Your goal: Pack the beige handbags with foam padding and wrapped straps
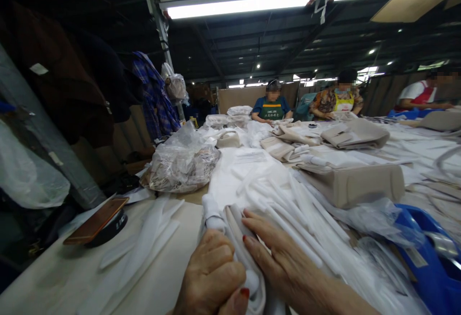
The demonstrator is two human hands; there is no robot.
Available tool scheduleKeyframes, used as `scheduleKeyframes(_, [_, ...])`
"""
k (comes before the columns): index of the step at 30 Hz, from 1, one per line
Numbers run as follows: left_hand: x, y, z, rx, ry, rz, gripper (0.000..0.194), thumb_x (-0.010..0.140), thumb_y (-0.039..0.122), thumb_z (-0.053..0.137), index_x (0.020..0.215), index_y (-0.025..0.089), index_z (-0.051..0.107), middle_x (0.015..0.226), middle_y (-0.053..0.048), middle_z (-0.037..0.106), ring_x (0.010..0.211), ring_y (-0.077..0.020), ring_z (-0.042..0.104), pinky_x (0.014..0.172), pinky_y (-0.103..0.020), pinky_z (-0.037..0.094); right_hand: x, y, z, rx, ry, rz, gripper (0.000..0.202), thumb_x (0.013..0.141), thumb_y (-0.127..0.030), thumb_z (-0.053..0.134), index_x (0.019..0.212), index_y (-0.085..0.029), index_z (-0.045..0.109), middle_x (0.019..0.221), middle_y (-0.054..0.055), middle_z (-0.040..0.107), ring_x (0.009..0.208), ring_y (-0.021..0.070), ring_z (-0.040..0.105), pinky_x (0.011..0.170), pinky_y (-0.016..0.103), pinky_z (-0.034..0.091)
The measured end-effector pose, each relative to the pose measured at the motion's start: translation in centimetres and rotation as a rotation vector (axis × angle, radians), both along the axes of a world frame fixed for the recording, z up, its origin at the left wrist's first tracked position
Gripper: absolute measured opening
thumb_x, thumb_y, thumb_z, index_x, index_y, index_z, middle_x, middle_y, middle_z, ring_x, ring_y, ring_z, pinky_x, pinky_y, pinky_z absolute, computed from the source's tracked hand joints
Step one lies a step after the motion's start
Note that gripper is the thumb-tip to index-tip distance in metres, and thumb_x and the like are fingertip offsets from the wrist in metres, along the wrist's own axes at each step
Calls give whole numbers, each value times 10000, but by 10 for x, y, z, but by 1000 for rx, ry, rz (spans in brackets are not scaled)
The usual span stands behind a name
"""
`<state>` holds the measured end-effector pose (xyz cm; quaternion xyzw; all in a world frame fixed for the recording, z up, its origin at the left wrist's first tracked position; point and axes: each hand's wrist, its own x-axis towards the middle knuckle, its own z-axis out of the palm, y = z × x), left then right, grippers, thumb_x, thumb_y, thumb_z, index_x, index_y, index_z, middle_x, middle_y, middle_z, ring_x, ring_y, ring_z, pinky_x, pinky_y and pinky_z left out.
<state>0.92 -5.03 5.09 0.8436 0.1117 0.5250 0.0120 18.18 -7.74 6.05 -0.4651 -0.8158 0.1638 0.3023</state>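
My left hand (214, 272) is closed in a fist around a white-wrapped roll (213, 212), whose upper end sticks out above the knuckles. Between my two hands runs a narrow beige piece (236, 228), looped at the bottom, with something white and rounded inside its lower end. My right hand (279, 252) lies along the right side of this beige piece, its fingers stretched out and touching it. Long white foam strips (277, 204) spread over the table just beyond my right hand. More white strips (144, 243) lie to the left.
A phone (97, 220) rests on a round black object (111, 231) at left. Ahead sits a clear plastic bag (183, 163). Beige bags (360, 183) lie at right, near a blue tape dispenser (428, 252). Co-workers (272, 106) work across the table.
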Motion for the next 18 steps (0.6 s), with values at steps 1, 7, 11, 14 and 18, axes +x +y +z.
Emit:
scheduleKeyframes(1, [0,0,0,3,-3,-3,255,918,242,351,705,187,479,542,12,362,556,-161,417,552,-315,345,-3,2,6,-52,17,-44,398,956,-303,345,1241,-115,549,1347,155,512,1272,243,442,1052,371,395])
scheduleKeyframes(7, [0,-1,1,-25,-8,-14,257,915,258,355,711,186,495,544,8,366,563,-168,422,561,-321,355,-10,10,24,-170,-5,6,508,927,-267,328,1388,-56,361,1452,174,363,1341,231,335,1088,403,330])
scheduleKeyframes(11, [-1,-3,-2,-49,-25,-8,259,910,261,359,706,184,498,545,8,358,563,-168,414,560,-325,346,-11,16,23,-63,-55,108,423,932,-200,317,1286,-17,460,1367,215,466,1326,246,370,1085,392,341])
scheduleKeyframes(14, [-2,-3,-3,-75,-18,6,243,900,245,364,710,187,503,553,4,365,564,-172,417,555,-327,346,-15,23,24,-29,-55,199,311,953,-176,314,1086,-94,584,1148,134,619,1259,208,455,1110,369,302])
scheduleKeyframes(18, [-2,-2,-2,-61,3,16,225,888,214,365,702,192,490,562,-3,386,564,-171,426,551,-320,348,-20,29,25,-50,6,319,348,975,-155,273,905,-154,614,906,33,661,1168,149,524,1153,351,200])
